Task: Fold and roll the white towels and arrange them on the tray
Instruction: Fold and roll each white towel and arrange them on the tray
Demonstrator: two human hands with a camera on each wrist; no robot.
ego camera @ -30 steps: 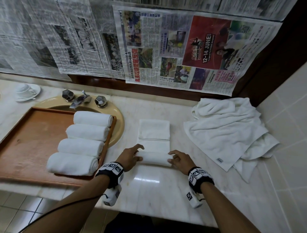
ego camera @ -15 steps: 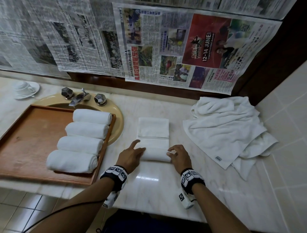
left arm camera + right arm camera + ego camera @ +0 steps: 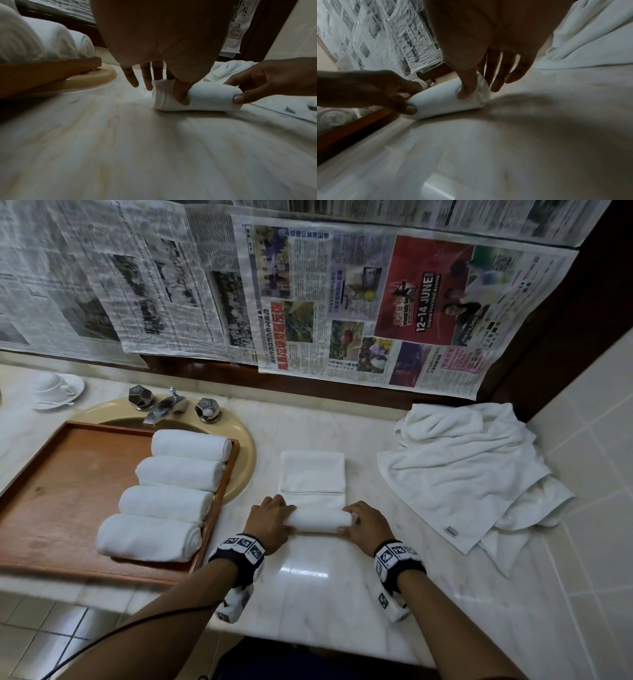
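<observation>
Rolling step: left hand (image 3: 270, 522) and right hand (image 3: 368, 527) grip the half-rolled towel (image 3: 318, 519) with curled fingers (image 3: 181, 93). Next, roll evenly toward the far flat end.

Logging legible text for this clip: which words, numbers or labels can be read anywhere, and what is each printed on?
"12-14 JUNE": red advert in the newspaper taped on the wall.
"Grand Pickleball Arena": same advert, under the date.
"RM70,000": same advert, lower right, only just legible.
Chinese headlines and columns on the newspaper sheets: too small or blurred.
Tag on the loose towel: unreadable.
Wristband markers: patterns, no text.
</observation>
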